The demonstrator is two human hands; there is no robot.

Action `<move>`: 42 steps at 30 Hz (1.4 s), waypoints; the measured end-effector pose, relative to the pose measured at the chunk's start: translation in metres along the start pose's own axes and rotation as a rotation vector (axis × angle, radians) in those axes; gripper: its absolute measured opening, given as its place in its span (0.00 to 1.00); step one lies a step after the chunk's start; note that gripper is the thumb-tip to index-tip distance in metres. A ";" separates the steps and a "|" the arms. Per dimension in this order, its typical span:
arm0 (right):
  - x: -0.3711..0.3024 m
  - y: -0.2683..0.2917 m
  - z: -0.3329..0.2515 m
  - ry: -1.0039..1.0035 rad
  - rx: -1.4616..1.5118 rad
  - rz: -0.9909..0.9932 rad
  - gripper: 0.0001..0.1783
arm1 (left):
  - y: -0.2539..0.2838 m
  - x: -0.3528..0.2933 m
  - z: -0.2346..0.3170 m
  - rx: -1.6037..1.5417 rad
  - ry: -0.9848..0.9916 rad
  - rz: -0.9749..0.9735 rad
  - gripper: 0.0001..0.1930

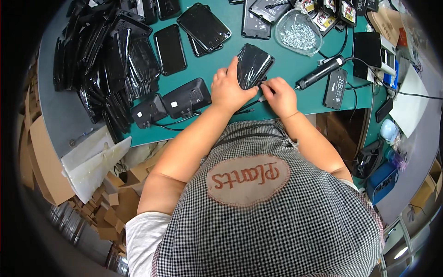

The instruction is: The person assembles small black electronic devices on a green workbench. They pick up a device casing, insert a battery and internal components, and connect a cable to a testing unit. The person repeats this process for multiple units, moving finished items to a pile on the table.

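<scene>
**Black housing held at bench edge, both hands engaged**

The left hand (227, 88) was closed around the lower end of a glossy black plastic housing (254, 64), tilting it up off the green table (203, 69) near the front edge. The right hand (279, 94) sat just beside the housing's lower corner, fingers pinched together on a thin black cable (247, 108); what the fingertips actually gripped could not be made out. An electric screwdriver (320, 72) lay to the right, apart from both hands, and a clear tray of screws (299, 33) sat beyond it. Similar housings were stacked at far left (106, 60).

Judgement: the housing looked light and rigid, its shiny face likely slippery and easily scratched. Holding by the side edges appeared safest.
</scene>
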State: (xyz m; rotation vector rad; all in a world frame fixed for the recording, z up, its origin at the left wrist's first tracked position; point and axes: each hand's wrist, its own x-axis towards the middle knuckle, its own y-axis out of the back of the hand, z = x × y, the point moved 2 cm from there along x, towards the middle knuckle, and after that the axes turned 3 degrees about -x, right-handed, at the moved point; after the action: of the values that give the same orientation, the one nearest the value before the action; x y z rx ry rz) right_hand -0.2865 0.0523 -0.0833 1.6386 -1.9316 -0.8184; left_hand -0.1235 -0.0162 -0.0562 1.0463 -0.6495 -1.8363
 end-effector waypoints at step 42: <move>0.040 0.095 -0.113 -0.680 1.684 -0.101 0.35 | 0.121 -0.088 0.062 -0.172 -0.781 0.237 0.34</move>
State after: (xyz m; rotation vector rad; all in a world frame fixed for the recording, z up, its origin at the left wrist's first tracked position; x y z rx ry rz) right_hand -0.2814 0.0072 0.0631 2.3741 -3.4118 0.7107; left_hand -0.1021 0.0070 0.1022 0.0937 -0.9894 -2.0184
